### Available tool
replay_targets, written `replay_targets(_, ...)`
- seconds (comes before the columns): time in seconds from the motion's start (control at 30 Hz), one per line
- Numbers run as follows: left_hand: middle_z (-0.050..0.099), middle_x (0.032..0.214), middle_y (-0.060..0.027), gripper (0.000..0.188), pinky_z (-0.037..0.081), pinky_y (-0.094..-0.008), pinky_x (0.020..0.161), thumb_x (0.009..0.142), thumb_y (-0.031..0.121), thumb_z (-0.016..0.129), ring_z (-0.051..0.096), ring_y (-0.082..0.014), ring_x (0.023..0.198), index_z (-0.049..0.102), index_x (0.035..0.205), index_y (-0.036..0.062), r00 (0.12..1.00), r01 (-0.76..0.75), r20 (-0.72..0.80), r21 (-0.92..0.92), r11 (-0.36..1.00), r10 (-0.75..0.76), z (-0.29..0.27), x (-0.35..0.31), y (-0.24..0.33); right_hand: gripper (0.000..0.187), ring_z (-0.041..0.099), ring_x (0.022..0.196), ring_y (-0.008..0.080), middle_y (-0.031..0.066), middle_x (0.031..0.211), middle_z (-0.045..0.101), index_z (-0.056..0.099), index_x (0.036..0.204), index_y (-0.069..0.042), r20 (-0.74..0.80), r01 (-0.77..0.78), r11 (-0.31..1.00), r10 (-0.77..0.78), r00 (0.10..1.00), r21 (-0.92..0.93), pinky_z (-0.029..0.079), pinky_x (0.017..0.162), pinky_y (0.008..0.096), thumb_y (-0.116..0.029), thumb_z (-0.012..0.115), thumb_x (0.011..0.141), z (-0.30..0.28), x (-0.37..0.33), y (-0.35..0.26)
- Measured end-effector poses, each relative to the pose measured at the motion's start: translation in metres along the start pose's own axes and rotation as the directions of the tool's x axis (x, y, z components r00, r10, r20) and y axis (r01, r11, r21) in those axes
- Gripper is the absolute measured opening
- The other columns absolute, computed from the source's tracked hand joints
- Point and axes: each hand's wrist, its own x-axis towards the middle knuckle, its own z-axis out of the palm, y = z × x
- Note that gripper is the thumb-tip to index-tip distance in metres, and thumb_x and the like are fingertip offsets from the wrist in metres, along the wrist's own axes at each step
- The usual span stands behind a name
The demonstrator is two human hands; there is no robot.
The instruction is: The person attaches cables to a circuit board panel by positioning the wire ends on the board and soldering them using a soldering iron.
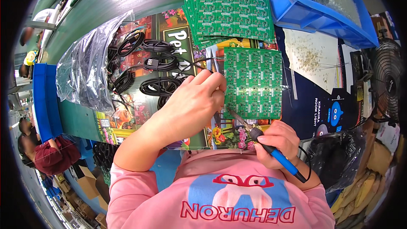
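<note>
My right hand (280, 142) is closed round a soldering iron (276, 154) with a blue and black handle. Its metal tip touches or hovers just over the lower left corner of a green circuit board panel (253, 82); I cannot tell which. At that panel's left edge my left hand (199, 95) is closed in a pinch, and its fingertips hide what they hold. Coiled black cables (160, 61) lie left of this hand, one with a USB plug showing. More coils stick out of a clear plastic bag (87, 65).
A fanned stack of green circuit board panels (235, 12) lies beyond the single one. At the far right stands a blue bin (322, 17) with bubble wrap. Right of the panels is a white sheet (311, 55) strewn with specks. A black fan (386, 78) stands at the right edge.
</note>
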Motion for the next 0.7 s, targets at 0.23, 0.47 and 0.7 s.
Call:
replay_targets(0.23, 0.054, 0.104, -0.0054, 0.01, 0.045, -0.0378, 0.083, 0.074, 0.014, 0.068, 0.053, -0.0259, 0.095, 0.063, 0.079, 0.0067, 1.0, -0.004, 0.021, 0.054, 0.999, 0.002, -0.0014, -0.0006, 0.0039, 0.036, 0.059, 0.058, 0.0234, 0.0074, 0.074, 0.062, 0.063, 0.098, -0.008, 0.001, 0.016, 1.0, -0.016, 1.0, 0.014, 0.05, 0.055, 0.0345, -0.001, 0.079, 0.066, -0.0011, -0.0013, 0.0004)
replay_targets(0.47, 0.055, 0.104, -0.0044, 0.011, 0.045, -0.0376, 0.083, 0.072, 0.016, 0.068, 0.053, -0.025, 0.096, 0.064, 0.079, 0.0078, 1.0, -0.005, 0.026, 0.045, 0.999, 0.004, -0.0005, -0.0016, 0.0042, 0.034, 0.06, 0.058, 0.0234, 0.0073, 0.073, 0.062, 0.064, 0.096, -0.008, 0.003, 0.021, 1.0, -0.021, 1.0, 0.021, 0.05, 0.055, 0.0345, 0.0, 0.079, 0.066, -0.0015, -0.0007, -0.0005)
replay_targets(0.7, 0.056, 0.104, -0.0039, 0.014, 0.044, -0.0379, 0.082, 0.068, 0.016, 0.071, 0.054, -0.0248, 0.096, 0.064, 0.079, 0.0086, 1.0, -0.023, 0.002, 0.037, 0.999, 0.023, 0.0, -0.0023, 0.0032, 0.032, 0.06, 0.057, 0.0236, 0.007, 0.072, 0.062, 0.065, 0.091, -0.008, 0.033, 0.014, 0.999, -0.015, 0.999, 0.03, 0.05, 0.055, 0.034, 0.0, 0.079, 0.063, 0.0008, -0.0001, -0.0001)
